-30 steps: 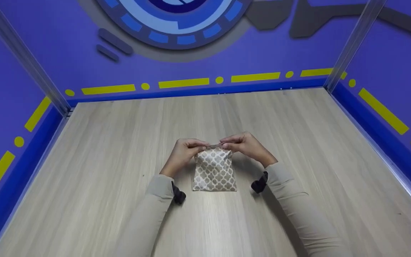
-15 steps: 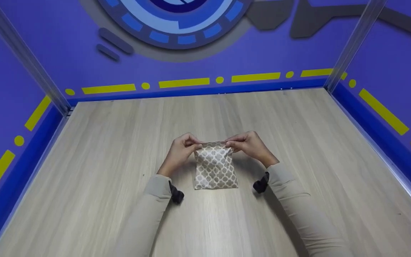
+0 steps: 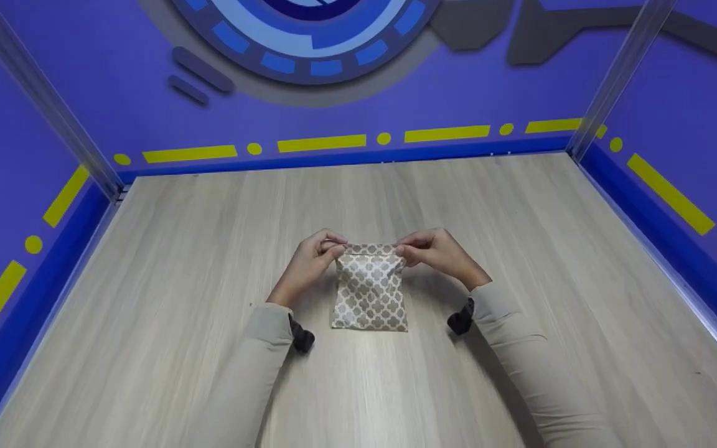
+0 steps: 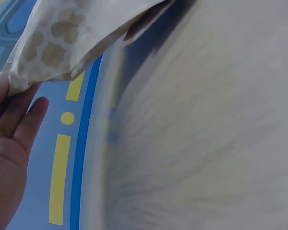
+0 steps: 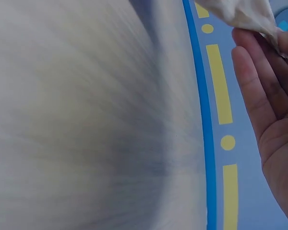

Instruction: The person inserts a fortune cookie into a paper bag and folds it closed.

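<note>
A small square pouch (image 3: 371, 292) with a beige-and-white quatrefoil pattern is held near the middle of the table in the head view. My left hand (image 3: 309, 261) pinches its top left corner between thumb and fingers. At the top right corner, my right hand (image 3: 439, 254) pinches it the same way. Between the hands, the top edge is drawn straight as a narrow strip. In the left wrist view the pouch (image 4: 53, 52) hangs from the thumb and forefinger, other fingers extended. The right wrist view catches just a pale corner of the pouch (image 5: 245, 13) in the fingers.
The wood-grain table (image 3: 209, 249) spreads around both arms. Blue panels (image 3: 333, 118) with yellow marks stand along its back and sides, joined by metal posts (image 3: 620, 74) at the corners. Dark wrist cameras (image 3: 302, 339) hang under both cuffs.
My hands have moved apart along the pouch's top edge, from near its middle out to the corners. More of the top strip shows now, and the pouch has shifted slightly left.
</note>
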A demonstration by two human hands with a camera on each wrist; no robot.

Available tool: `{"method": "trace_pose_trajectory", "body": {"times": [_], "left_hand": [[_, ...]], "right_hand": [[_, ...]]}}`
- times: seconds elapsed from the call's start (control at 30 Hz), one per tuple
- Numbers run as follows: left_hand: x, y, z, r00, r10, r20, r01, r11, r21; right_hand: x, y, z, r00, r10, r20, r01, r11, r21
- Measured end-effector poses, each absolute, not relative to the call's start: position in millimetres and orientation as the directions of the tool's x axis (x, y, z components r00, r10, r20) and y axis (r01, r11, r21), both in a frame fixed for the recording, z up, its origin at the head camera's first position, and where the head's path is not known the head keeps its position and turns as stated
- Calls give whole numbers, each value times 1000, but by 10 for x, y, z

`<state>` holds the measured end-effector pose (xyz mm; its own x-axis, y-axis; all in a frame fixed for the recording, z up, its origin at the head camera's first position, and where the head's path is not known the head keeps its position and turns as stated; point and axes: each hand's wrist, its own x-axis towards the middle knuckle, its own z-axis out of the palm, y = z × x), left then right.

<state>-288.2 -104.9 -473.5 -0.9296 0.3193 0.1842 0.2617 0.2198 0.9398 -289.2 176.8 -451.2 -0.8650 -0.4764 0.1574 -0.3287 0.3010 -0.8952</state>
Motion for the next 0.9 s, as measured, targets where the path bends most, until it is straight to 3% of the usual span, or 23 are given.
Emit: {"method": "trace_pose_trajectory", "body": {"times": [0.37, 0.53, 0.9], "left_hand": [[-2924, -1037, -4765, -964, 119, 240, 268, 417, 869], [-2941, -1032, -4768, -975, 87, 204, 221, 424, 878], [-2992, -1017, -4783, -988, 70, 139, 155, 381, 911]], "right_hand": [[-3013, 1775, -4639, -912, -374, 166, -321, 403, -857], [-3033, 1755, -4670, -918, -352, 183, -327, 412, -850], [-3060, 1719, -4684, -942, -325, 87, -233, 445, -864]]}}
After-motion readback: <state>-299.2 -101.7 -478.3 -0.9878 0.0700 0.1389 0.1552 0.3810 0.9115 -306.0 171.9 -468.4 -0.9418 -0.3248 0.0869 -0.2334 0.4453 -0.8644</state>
